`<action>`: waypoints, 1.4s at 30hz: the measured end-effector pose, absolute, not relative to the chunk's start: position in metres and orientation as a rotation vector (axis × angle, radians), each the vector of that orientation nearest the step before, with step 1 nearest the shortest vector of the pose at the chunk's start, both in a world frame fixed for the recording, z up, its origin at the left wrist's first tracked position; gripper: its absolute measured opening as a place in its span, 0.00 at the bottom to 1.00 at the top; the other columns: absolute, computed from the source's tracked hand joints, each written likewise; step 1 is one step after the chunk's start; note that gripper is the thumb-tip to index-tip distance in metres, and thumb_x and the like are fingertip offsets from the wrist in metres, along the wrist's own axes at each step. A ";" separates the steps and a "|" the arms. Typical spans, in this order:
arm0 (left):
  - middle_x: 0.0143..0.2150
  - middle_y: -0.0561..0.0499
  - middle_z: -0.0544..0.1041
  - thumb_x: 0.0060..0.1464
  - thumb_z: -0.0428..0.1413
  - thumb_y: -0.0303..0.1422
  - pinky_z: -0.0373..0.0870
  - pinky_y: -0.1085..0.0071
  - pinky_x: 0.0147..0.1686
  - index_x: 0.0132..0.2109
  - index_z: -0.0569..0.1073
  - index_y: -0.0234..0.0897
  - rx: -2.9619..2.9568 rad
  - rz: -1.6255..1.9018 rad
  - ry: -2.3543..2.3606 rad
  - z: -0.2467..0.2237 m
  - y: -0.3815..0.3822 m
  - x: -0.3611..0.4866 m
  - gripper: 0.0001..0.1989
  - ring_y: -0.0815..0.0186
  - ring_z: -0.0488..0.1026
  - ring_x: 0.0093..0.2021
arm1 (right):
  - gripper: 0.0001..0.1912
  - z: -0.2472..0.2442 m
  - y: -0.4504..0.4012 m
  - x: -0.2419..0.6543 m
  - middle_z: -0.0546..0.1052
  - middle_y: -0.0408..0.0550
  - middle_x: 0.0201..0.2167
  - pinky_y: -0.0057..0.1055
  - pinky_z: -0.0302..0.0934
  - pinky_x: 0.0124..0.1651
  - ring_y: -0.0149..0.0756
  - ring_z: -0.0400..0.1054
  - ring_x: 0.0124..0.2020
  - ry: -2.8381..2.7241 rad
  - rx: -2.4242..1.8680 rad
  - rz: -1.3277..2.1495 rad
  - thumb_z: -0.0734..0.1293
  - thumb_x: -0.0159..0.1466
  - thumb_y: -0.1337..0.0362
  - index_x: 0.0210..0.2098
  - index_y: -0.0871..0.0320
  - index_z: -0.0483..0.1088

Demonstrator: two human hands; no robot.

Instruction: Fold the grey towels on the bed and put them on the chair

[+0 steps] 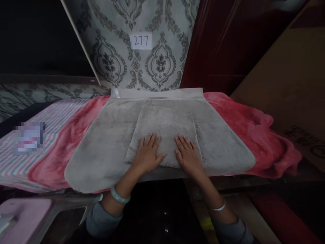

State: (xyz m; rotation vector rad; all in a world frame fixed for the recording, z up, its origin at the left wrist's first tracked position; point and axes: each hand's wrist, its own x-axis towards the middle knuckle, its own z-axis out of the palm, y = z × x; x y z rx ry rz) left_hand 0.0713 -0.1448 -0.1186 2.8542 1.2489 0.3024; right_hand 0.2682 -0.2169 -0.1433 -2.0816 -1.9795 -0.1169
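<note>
A grey plush cloth (166, 123), flat and roughly square, lies on a larger grey mat (101, 145). My left hand (148, 154) rests palm down on the cloth's near left part, fingers spread. On its near right part lies my right hand (188, 155), also palm down with the fingers a little apart. Neither hand grips anything. The mat's far edge stands up slightly against the wall, with a small light tag at its left.
Under the mat are a red blanket (254, 135) and a striped cloth (15, 156) bearing a pixelated item (29, 139). A dark screen (45, 40) stands back left, a cardboard box (289, 78) right. A pink stool-like surface (25, 217) is near left.
</note>
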 end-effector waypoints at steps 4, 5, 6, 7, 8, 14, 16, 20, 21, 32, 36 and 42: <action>0.72 0.31 0.56 0.65 0.46 0.48 0.52 0.45 0.68 0.69 0.59 0.25 2.842 0.358 1.394 -0.125 -0.139 0.049 0.35 0.47 0.53 0.72 | 0.30 -0.152 -0.225 0.275 0.53 0.49 0.72 0.51 0.45 0.71 0.44 0.44 0.73 -1.969 -2.071 -0.089 0.50 0.72 0.58 0.71 0.58 0.53; 0.71 0.31 0.57 0.66 0.46 0.47 0.52 0.45 0.68 0.69 0.60 0.25 2.845 0.389 1.418 -0.126 -0.139 0.044 0.35 0.46 0.54 0.72 | 0.30 -0.154 -0.227 0.278 0.53 0.50 0.72 0.51 0.46 0.70 0.44 0.45 0.73 -1.972 -2.049 -0.072 0.50 0.72 0.57 0.71 0.58 0.53; 0.70 0.31 0.59 0.66 0.46 0.46 0.53 0.44 0.67 0.68 0.62 0.25 2.848 0.435 1.437 -0.127 -0.140 0.040 0.33 0.46 0.56 0.71 | 0.30 -0.153 -0.229 0.282 0.54 0.50 0.72 0.51 0.47 0.70 0.44 0.46 0.72 -1.976 -2.020 -0.051 0.50 0.72 0.56 0.71 0.58 0.54; 0.69 0.31 0.62 0.66 0.46 0.45 0.54 0.43 0.66 0.66 0.64 0.25 2.851 0.497 1.446 -0.128 -0.142 0.037 0.31 0.46 0.58 0.70 | 0.30 -0.152 -0.230 0.286 0.56 0.51 0.71 0.51 0.48 0.70 0.44 0.48 0.72 -1.983 -1.982 -0.023 0.51 0.72 0.56 0.70 0.57 0.55; 0.67 0.32 0.65 0.67 0.45 0.42 0.56 0.43 0.65 0.65 0.66 0.25 2.855 0.578 1.439 -0.129 -0.146 0.035 0.29 0.46 0.61 0.68 | 0.29 -0.149 -0.230 0.290 0.57 0.52 0.70 0.50 0.50 0.69 0.44 0.49 0.71 -1.996 -1.935 0.009 0.51 0.72 0.55 0.70 0.57 0.56; 0.62 0.40 0.73 0.65 0.48 0.31 0.57 0.51 0.66 0.60 0.72 0.34 2.983 0.966 0.866 -0.139 -0.189 0.051 0.19 0.56 0.65 0.65 | 0.27 -0.120 -0.213 0.290 0.56 0.45 0.71 0.50 0.46 0.71 0.39 0.44 0.73 -2.325 -1.568 0.230 0.48 0.74 0.58 0.70 0.51 0.56; 0.65 0.41 0.70 0.63 0.52 0.32 0.56 0.49 0.66 0.63 0.69 0.37 3.016 0.960 0.808 -0.145 -0.198 0.057 0.21 0.53 0.61 0.68 | 0.27 -0.117 -0.201 0.287 0.53 0.43 0.72 0.53 0.43 0.71 0.40 0.41 0.74 -2.471 -1.505 0.261 0.48 0.75 0.56 0.71 0.48 0.54; 0.67 0.44 0.67 0.63 0.54 0.32 0.53 0.46 0.66 0.62 0.70 0.41 3.026 0.969 0.864 -0.156 -0.201 0.061 0.21 0.51 0.59 0.69 | 0.28 -0.119 -0.168 0.300 0.48 0.43 0.74 0.56 0.39 0.71 0.43 0.37 0.74 -2.584 -1.519 0.161 0.50 0.74 0.50 0.72 0.44 0.49; 0.68 0.44 0.67 0.63 0.54 0.32 0.53 0.46 0.66 0.62 0.70 0.42 3.024 0.969 0.862 -0.157 -0.201 0.061 0.21 0.51 0.58 0.69 | 0.29 -0.121 -0.158 0.307 0.47 0.43 0.74 0.57 0.39 0.71 0.44 0.37 0.74 -2.573 -1.555 0.120 0.49 0.74 0.49 0.72 0.44 0.49; 0.69 0.46 0.64 0.62 0.54 0.33 0.52 0.48 0.67 0.63 0.70 0.45 2.983 0.911 0.886 -0.156 -0.203 0.058 0.22 0.53 0.55 0.71 | 0.31 -0.131 -0.098 0.342 0.44 0.51 0.74 0.57 0.41 0.70 0.47 0.39 0.74 -2.242 -1.968 -0.063 0.48 0.74 0.53 0.73 0.52 0.46; 0.68 0.44 0.67 0.62 0.53 0.31 0.55 0.48 0.66 0.62 0.70 0.41 2.968 0.874 0.857 -0.146 -0.201 0.049 0.21 0.54 0.58 0.69 | 0.29 -0.114 -0.116 0.323 0.46 0.50 0.74 0.60 0.44 0.69 0.49 0.39 0.74 -2.295 -1.964 0.041 0.50 0.74 0.53 0.72 0.48 0.49; 0.69 0.42 0.63 0.61 0.55 0.36 0.49 0.37 0.66 0.64 0.69 0.46 2.896 0.899 1.134 -0.140 -0.197 0.024 0.24 0.45 0.55 0.71 | 0.26 -0.097 -0.130 0.258 0.50 0.41 0.73 0.58 0.39 0.71 0.44 0.38 0.74 -2.710 -1.385 0.151 0.52 0.74 0.53 0.71 0.41 0.52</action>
